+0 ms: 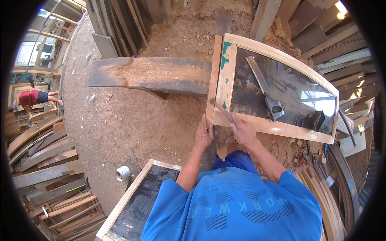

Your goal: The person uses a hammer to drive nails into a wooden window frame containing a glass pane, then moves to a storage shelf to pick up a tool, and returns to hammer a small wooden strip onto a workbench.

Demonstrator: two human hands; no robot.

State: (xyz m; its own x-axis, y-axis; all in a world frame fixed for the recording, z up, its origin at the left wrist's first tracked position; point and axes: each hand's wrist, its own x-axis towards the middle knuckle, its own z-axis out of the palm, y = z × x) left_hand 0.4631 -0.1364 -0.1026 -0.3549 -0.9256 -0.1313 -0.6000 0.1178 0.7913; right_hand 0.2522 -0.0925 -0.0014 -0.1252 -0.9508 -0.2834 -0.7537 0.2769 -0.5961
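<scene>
My left hand (203, 134) grips a long narrow wooden strip (215, 68) that lies along the left side of a curved-top wooden window frame (272, 127) with dark glass. My right hand (243, 130) is closed on a slender hammer-like tool (223, 111), its rounded end beside the strip. Green patches mark the frame's left rail. A hand saw (261, 82) lies across the glass, handle toward me, with a dark block (315, 120) near the lower right corner. The frame rests on dark wooden beams.
A worn plank bench (148, 72) extends left. A second glazed frame (122, 201) lies lower left beside a white cylinder (122, 173). Stacked boards (44, 176) line both sides. Tools (311, 156) lie at right. A person in red (30, 98) bends among timber far left.
</scene>
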